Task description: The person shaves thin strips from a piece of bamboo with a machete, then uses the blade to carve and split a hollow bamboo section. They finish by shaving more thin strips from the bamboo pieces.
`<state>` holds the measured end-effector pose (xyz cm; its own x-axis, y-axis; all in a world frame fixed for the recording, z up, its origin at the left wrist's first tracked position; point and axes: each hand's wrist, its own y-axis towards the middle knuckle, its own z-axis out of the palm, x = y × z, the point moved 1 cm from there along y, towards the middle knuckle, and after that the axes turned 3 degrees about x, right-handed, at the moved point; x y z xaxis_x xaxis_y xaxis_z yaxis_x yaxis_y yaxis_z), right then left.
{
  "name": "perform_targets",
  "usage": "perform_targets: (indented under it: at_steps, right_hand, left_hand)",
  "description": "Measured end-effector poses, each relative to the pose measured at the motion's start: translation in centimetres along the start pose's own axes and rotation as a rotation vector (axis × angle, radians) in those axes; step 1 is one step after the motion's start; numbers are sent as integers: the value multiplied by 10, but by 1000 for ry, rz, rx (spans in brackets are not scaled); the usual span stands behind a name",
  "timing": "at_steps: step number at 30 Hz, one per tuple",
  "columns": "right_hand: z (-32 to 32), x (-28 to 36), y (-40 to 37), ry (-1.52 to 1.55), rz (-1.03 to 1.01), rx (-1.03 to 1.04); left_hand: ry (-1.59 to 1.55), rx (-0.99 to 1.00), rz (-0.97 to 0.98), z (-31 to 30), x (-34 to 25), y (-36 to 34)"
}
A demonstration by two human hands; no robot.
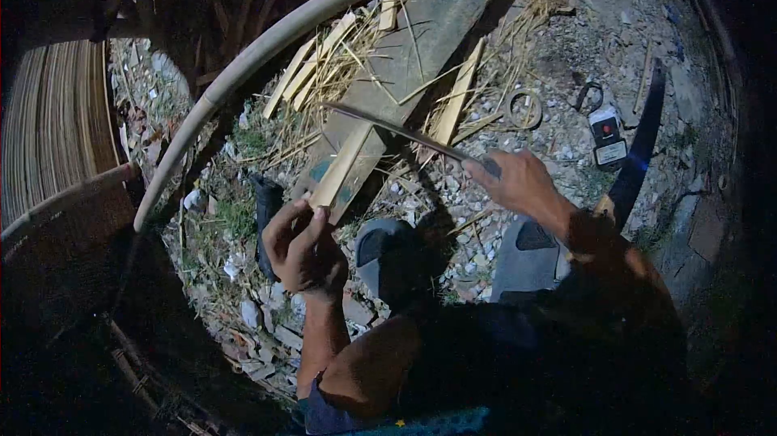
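Observation:
My left hand (303,246) pinches the near end of a pale wooden strip (344,165), which looks like split bamboo. The strip's far end lies on a long worn plank (445,23). In my right hand (522,185) is a knife (401,130), fingers wrapped round its handle. Its long narrow blade points left and crosses over the strip's far end, just above the plank. Thin shavings (340,72) and several cut strips (461,92) lie on both sides of the plank.
A curved pole (243,68) arches at the left, beside a bundle of thin slats (61,112). On the rubble ground at the right lie a ring (524,109), a small black-and-white box (607,138) and a long curved dark blade (643,140). My sandals (384,246) are below the plank.

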<state>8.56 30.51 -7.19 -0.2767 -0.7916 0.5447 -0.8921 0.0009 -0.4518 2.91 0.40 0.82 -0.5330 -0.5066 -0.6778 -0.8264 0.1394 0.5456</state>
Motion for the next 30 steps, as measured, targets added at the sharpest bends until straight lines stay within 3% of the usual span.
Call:
perform_targets:
  at_steps: [4, 6, 7, 10, 13, 14, 16, 22, 25, 27, 30]
  right_hand:
    - [-10, 9, 0, 61, 33, 71]
    - [-14, 16, -7, 140, 75, 133]
    - [-12, 18, -12, 184, 84, 94]
    - [-25, 37, -25, 228, 72, 92]
    - [-47, 70, -41, 220, -177, 35]
    - [-45, 77, -45, 220, -177, 32]
    - [-40, 87, -50, 333, -268, -16]
    - [-33, 81, -42, 231, -193, 1]
    - [-36, 80, -47, 193, -315, -47]
    - [-23, 61, -36, 124, -152, -44]
    - [-24, 50, -33, 5, -158, -93]
  left_hand:
    - [-8, 66, -75, -6, -8, 12]
    - [82, -54, -196, -4, 1, 1]
    - [-133, -110, -295, -5, 4, 2]
    - [-224, -190, -405, -3, -6, 8]
    - [-152, -106, -299, -3, -5, 7]
    - [-90, -66, -222, -4, -4, 4]
    - [-136, -69, -261, -6, 2, -5]
    - [-122, -135, -294, -9, -1, -7]
    - [-30, -131, -431, -10, -7, -7]
    - [-66, -152, -411, -8, -5, -6]
    - [-185, -163, -388, -8, -1, -6]
